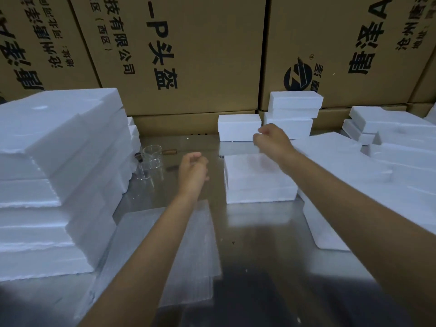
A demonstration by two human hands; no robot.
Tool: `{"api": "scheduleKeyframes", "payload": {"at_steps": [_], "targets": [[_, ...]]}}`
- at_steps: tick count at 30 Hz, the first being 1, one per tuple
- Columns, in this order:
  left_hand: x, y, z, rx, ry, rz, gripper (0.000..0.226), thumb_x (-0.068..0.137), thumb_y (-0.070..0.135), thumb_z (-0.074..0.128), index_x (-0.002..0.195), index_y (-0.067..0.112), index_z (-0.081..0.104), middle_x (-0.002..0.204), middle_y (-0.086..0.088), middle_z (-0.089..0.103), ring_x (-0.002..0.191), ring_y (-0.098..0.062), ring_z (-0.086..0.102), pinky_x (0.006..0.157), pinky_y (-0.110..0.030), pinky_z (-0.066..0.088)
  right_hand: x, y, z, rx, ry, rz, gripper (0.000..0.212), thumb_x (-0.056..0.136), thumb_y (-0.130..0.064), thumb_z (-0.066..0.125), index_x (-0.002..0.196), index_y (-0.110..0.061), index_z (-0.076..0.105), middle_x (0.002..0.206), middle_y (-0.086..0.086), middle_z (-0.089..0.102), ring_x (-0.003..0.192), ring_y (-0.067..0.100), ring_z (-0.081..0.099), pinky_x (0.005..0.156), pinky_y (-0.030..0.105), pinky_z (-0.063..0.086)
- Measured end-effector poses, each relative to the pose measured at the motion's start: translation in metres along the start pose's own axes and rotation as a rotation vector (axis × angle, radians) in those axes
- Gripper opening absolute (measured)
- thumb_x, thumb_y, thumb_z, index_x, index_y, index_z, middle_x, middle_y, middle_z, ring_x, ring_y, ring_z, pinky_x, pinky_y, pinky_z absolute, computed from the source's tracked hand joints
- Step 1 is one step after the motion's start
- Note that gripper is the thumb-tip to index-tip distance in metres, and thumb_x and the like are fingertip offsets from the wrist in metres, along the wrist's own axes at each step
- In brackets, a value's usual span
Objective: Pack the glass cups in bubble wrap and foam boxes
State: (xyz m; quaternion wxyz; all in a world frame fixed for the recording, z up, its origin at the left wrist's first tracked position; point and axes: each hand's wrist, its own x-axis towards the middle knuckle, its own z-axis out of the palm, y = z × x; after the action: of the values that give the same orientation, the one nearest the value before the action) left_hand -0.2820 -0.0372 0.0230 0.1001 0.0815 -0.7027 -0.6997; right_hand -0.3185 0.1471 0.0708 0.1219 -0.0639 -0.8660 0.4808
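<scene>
many foam boxes (259, 178) crowd a steel table (259, 232) before cardboard cartons (200, 55).

Sideways "有限公司" and "P头盔" on stacked cardboard cartons (188, 55).

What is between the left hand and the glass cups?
Nothing: only bare shiny table lies between the left hand and the glass cups, as the head view shows.

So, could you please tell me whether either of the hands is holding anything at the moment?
Neither. The left hand and right hand hang loosely curled above the table, nothing between their fingers.
</scene>
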Motion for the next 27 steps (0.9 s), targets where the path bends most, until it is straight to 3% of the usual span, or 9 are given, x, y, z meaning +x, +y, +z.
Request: {"api": "scheduleKeyframes", "payload": {"at_steps": [2,5,8,10,13,16,19,22,27], "targets": [[0.038,0.009,0.016,0.065,-0.045,-0.059,0.014,0.101,0.019,0.049,0.112,0.015,0.055,0.099,-0.002,0.056,0.098,-0.022,0.056,0.095,-0.041,0.049,0.038,-0.006,-0.003,0.049,-0.061,0.148,0.029,0.091,-0.013,0.047,0.116,-0.002,0.057,0.092,0.004,0.045,0.084,0.023,0.043,0.062,0.029,0.035],[0.098,0.013,0.045,0.118,-0.135,-0.167,0.013,0.099,0.032,0.050,0.095,0.020,0.051,0.093,0.001,0.051,0.093,-0.022,0.050,0.086,-0.035,0.043,0.090,0.001,0.007,0.009,-0.117,0.246,0.040,0.091,-0.009,0.048,0.130,0.002,0.052,0.090,0.007,0.045,0.084,0.022,0.042,0.069,0.030,0.035],[0.157,0.001,0.076,0.055,-0.202,-0.264,0.044,0.095,0.044,0.055,0.129,0.018,0.048,0.116,0.000,0.055,0.097,-0.019,0.051,0.082,-0.034,0.044,0.136,0.019,0.024,0.017,-0.145,0.269,0.045,0.093,-0.007,0.047,0.137,0.005,0.047,0.111,0.018,0.049,0.094,0.024,0.041,0.078,0.029,0.034],[0.193,-0.013,0.096,0.032,-0.181,-0.251,0.071,0.092,0.046,0.060,0.149,0.018,0.030,0.140,-0.003,0.046,0.120,-0.026,0.047,0.099,-0.038,0.043,0.161,0.029,0.032,0.002,-0.173,0.303,0.046,0.093,-0.007,0.047,0.137,0.003,0.042,0.127,0.020,0.047,0.100,0.027,0.044,0.082,0.034,0.036],[0.234,-0.032,0.119,-0.009,-0.140,-0.184,0.094,0.088,0.043,0.070,0.158,0.023,0.011,0.157,-0.003,0.033,0.138,-0.027,0.039,0.113,-0.042,0.037,0.195,0.042,0.039,-0.057,-0.197,0.326,0.040,0.090,-0.008,0.050,0.129,0.000,0.045,0.123,0.019,0.047,0.101,0.029,0.050,0.090,0.037,0.045],[0.258,-0.049,0.130,0.008,-0.139,-0.121,0.091,0.083,0.039,0.076,0.155,0.027,0.023,0.150,-0.001,0.044,0.130,-0.025,0.050,0.109,-0.045,0.044,0.216,0.049,0.049,-0.094,-0.210,0.334,0.033,0.091,-0.006,0.049,0.124,-0.002,0.048,0.107,0.016,0.042,0.094,0.032,0.051,0.077,0.034,0.043],[0.269,-0.059,0.134,-0.013,-0.166,-0.081,0.069,0.083,0.023,0.075,0.143,0.024,0.040,0.127,0.001,0.060,0.112,-0.021,0.061,0.100,-0.045,0.052,0.226,0.062,0.057,-0.011,-0.228,0.375,0.051,0.088,-0.009,0.053,0.138,-0.005,0.041,0.115,0.013,0.044,0.107,0.031,0.058,0.083,0.036,0.043],[0.265,-0.056,0.126,-0.039,-0.164,-0.091,0.064,0.084,0.017,0.070,0.140,0.025,0.041,0.123,0.002,0.061,0.112,-0.021,0.060,0.096,-0.040,0.053,0.223,0.065,0.058,0.050,-0.249,0.394,0.057,0.083,-0.010,0.058,0.137,-0.006,0.042,0.121,0.014,0.047,0.090,0.024,0.055,0.075,0.030,0.049],[0.229,-0.031,0.095,-0.083,-0.106,-0.048,0.061,0.086,0.013,0.066,0.140,0.026,0.039,0.115,0.008,0.060,0.100,-0.012,0.058,0.077,-0.027,0.045,0.193,0.040,0.044,0.048,-0.284,0.286,0.034,0.079,-0.009,0.057,0.112,-0.007,0.052,0.098,0.011,0.044,0.073,0.021,0.044,0.059,0.026,0.038]]}}
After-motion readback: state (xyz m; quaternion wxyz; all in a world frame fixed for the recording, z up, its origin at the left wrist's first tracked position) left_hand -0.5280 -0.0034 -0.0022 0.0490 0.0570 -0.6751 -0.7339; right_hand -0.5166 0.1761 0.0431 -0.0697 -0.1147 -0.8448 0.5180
